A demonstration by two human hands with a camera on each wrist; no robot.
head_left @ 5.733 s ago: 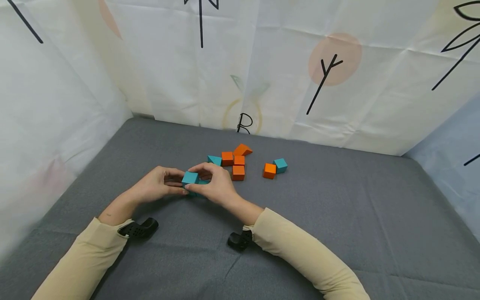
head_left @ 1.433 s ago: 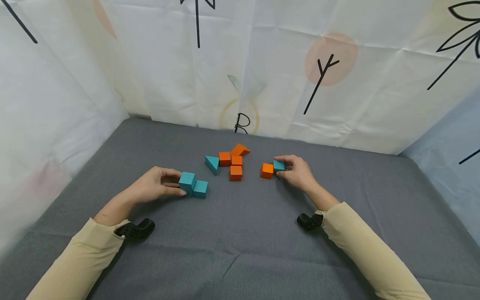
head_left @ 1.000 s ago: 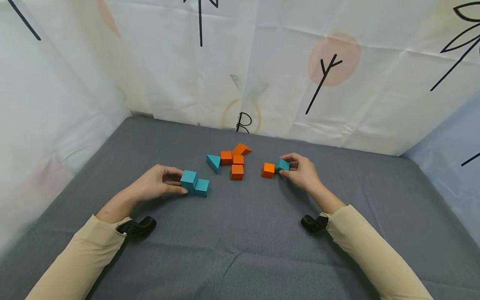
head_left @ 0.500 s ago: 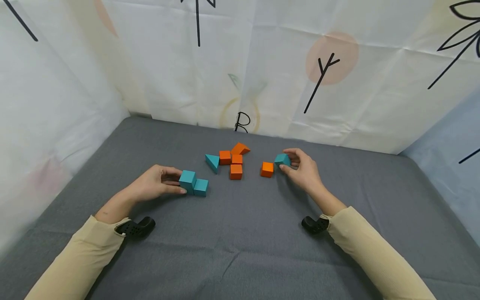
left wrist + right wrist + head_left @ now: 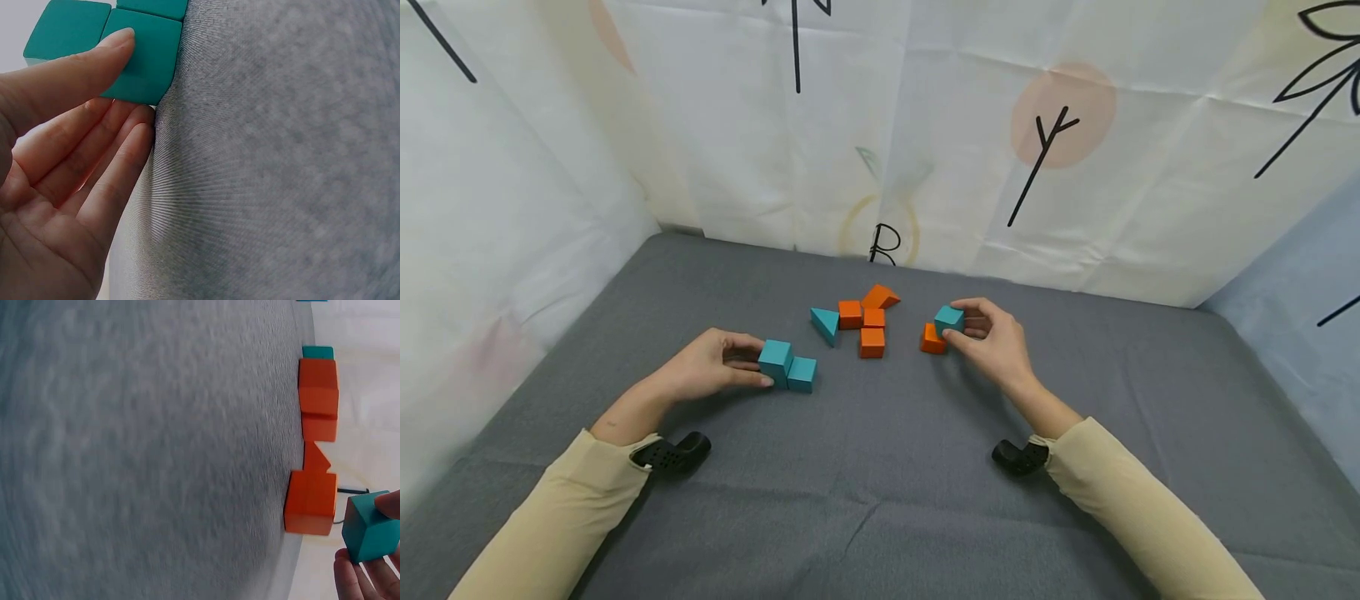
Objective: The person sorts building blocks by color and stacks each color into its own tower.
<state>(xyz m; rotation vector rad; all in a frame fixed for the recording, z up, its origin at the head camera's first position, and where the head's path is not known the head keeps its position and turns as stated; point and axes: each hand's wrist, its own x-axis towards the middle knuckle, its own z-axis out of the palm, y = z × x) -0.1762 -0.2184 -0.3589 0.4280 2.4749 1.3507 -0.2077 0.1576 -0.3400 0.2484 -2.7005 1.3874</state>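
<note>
My left hand (image 5: 715, 367) holds the lower block of a teal stack, its thumb (image 5: 119, 47) pressed on that lower teal cube (image 5: 145, 65) and the fingers behind it. A second teal cube (image 5: 776, 353) sits on top. A third teal cube (image 5: 802, 375) stands against the stack's right side. My right hand (image 5: 996, 342) pinches another teal cube (image 5: 949, 318) between thumb and fingers. In the right wrist view this teal cube (image 5: 369, 528) is raised off the table, close to an orange cube (image 5: 310, 503). From the head view it overlaps the orange cube's (image 5: 932, 340) upper right corner.
Between the hands lies a group of blocks: a teal triangular block (image 5: 826, 325), three orange cubes (image 5: 872, 342) and an orange triangular block (image 5: 880, 297) behind them. Grey cloth (image 5: 880, 433) covers the table. Patterned white fabric (image 5: 955, 192) hangs along the back edge.
My right hand left the teal stack, took the teal cube beside the lone orange cube, lifted it rightward, then brought it back left over the orange one. My left hand stayed at the stack.
</note>
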